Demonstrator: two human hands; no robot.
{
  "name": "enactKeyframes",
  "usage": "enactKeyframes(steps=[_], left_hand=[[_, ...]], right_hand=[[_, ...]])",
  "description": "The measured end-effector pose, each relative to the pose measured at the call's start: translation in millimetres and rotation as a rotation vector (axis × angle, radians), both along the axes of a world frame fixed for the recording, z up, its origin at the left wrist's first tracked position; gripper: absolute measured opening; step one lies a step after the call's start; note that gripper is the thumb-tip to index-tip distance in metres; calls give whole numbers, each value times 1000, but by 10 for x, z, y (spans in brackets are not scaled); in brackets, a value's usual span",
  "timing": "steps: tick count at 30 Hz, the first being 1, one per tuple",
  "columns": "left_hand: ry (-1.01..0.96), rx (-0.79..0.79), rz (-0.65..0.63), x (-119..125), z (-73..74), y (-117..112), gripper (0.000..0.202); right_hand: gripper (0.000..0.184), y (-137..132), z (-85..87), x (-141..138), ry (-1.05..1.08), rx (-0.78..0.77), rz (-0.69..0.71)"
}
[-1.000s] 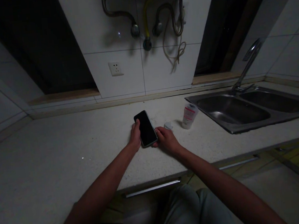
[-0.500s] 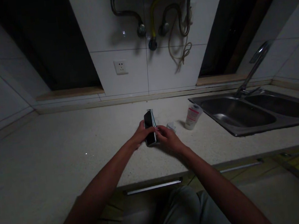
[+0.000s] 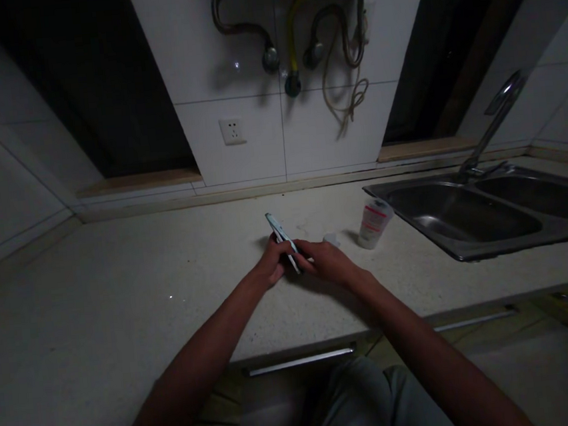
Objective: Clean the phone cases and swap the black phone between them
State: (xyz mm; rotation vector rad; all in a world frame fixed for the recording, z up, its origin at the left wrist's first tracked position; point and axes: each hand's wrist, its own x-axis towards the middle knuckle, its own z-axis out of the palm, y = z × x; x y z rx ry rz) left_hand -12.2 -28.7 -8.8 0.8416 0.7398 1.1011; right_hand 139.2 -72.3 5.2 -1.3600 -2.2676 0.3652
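Observation:
Over the counter I hold a smartphone (image 3: 277,227) tilted up on its edge, so its narrow pale-blue side faces me and the dark screen is mostly out of sight. My left hand (image 3: 271,261) is closed round its left side, the thumb across the near part. Against the right side, my right hand (image 3: 321,257) has its fingers closed on the phone's edge. Whether a separate cover is on the phone, I cannot tell. Just beyond my right hand lies a small whitish object (image 3: 331,239), partly hidden and too dim to name.
A clear plastic cup (image 3: 375,223) with red print stands right of my hands. Further right is a steel double sink (image 3: 448,251) with a curved faucet (image 3: 493,122). Behind the pale counter (image 3: 178,257), the tiled wall bears a socket (image 3: 232,131) and several hoses.
The phone has turned from showing its dark screen to showing its thin pale edge, its top tipping left. My right hand has moved in closer along its side.

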Motion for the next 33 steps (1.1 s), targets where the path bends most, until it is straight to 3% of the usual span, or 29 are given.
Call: enactKeyframes(steps=[5,9,16,20,28,33], left_hand=[[-199,-276,-49,-9,-29,59,22],[-300,-361,-50,-21,-35,51,17],[-361,-406,-168,-22,-34,12,16],[-308,-400,-245,-80,-60,41,23],[-245,-302,-409,-99,-128,65,28],[-128,-270,-621,-171,-127,29,44]], right_hand=[[47,-2,-169,-13,270,1,-66],[46,-43,-207,-51,128,46,-111],[38,13,-122,-59,-261,172,-193],[38,86,-197,65,-362,278,-81],[35,150,-283,315,-303,448,100],[39,134,-226,505,-169,320,-102]])
